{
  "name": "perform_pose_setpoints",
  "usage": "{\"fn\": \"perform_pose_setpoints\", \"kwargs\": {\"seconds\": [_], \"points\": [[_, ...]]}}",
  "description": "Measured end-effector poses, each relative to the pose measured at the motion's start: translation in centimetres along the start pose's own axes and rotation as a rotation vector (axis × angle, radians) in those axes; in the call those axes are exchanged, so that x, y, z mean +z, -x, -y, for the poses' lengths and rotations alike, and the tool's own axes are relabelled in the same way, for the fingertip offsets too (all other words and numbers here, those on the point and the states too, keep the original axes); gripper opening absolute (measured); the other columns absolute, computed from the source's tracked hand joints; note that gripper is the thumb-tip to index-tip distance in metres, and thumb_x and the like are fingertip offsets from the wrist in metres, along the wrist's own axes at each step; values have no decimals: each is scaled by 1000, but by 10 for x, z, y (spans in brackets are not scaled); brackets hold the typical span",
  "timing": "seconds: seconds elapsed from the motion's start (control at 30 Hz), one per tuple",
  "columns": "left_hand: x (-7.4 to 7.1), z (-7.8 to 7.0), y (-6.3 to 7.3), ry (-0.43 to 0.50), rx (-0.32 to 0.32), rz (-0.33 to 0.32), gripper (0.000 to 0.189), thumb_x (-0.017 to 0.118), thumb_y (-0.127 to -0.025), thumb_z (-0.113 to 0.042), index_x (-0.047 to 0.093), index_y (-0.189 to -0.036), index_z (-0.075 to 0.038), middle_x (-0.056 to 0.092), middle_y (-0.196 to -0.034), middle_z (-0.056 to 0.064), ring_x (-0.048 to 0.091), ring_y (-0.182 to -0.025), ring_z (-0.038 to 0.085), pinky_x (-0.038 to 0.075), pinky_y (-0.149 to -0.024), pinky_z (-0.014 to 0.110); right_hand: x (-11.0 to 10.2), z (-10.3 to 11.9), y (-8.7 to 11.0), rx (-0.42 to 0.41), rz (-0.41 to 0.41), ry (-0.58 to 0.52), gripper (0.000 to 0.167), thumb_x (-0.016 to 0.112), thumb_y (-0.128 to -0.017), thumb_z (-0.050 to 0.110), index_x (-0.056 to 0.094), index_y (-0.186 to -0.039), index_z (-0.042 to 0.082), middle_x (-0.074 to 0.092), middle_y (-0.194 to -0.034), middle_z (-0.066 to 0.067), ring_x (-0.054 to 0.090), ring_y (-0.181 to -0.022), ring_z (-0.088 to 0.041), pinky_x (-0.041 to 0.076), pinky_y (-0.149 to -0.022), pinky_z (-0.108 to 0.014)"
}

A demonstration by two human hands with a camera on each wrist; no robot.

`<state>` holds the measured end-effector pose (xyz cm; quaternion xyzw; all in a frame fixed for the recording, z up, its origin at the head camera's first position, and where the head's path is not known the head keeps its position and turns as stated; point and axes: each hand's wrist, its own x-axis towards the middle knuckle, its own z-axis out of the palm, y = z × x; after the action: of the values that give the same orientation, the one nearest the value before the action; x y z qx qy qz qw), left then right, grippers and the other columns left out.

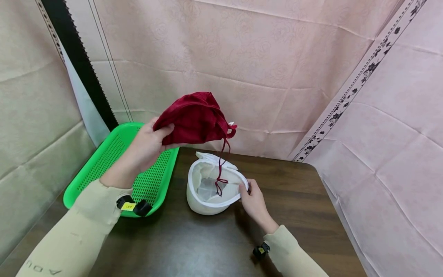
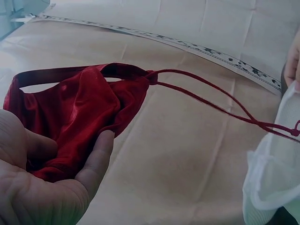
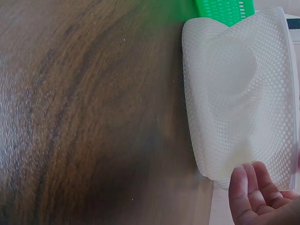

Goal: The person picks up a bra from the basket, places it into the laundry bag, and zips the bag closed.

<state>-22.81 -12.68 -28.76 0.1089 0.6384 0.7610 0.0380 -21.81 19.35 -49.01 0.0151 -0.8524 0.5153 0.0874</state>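
Observation:
My left hand (image 1: 147, 144) holds a red satin cloth item (image 1: 195, 119) up above the table, thumb on one side and fingers on the other. Two thin red cords (image 2: 206, 101) trail from its end, and their tips hang down into an open white mesh laundry bag (image 1: 207, 207). In the left wrist view, a narrow band runs along the cloth's upper edge. My right hand (image 1: 254, 202) pinches the mesh bag's rim at its right side, keeping it upright on the table. The right wrist view shows the bag's mesh wall (image 3: 234, 103) beside my curled fingers (image 3: 253, 183).
A green perforated plastic basket (image 1: 119, 148) stands on the left, partly behind my left forearm. The brown wooden table (image 1: 294, 204) ends against pale patterned cloth (image 1: 256, 57) hung at the back and sides.

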Motion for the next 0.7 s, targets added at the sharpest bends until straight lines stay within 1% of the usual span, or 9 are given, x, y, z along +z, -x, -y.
{"fn": "perform_pose_setpoints", "kwargs": {"seconds": [0.1,0.27,0.4,0.6,0.7], "points": [[-3,6,0,0,-11,3,42,45,-103,-17,34,-143,-10,41,-139,11,49,-121,33,51,-87,41,0,0,0,-2,3,2,21,56,-99,22,56,-113,7,58,-84,-8,57,-64,-19,51,-57,-31],[-7,15,0,-1,-24,6,41,44,-103,-15,32,-142,-8,41,-139,12,50,-121,33,50,-88,44,0,0,0,-2,18,-7,22,55,-99,24,55,-113,8,58,-84,-8,57,-65,-21,50,-57,-33],[-10,22,0,-23,-55,16,40,44,-103,-16,31,-140,-5,40,-139,13,50,-121,33,48,-91,45,-1,0,0,6,32,-11,22,55,-100,26,54,-114,9,57,-84,-9,57,-66,-22,50,-58,-34],[-12,30,1,-38,-77,16,33,44,-103,-16,35,-131,-3,41,-137,16,53,-119,33,50,-89,40,0,0,0,6,37,-5,24,54,-100,29,54,-114,9,57,-84,-9,57,-66,-21,50,-57,-33],[-12,33,2,-68,-86,15,32,45,-103,-17,35,-130,-2,42,-136,16,53,-118,33,50,-89,39,0,0,-1,1,32,-8,24,55,-100,28,54,-114,9,57,-85,-9,57,-66,-22,51,-58,-33]]}}
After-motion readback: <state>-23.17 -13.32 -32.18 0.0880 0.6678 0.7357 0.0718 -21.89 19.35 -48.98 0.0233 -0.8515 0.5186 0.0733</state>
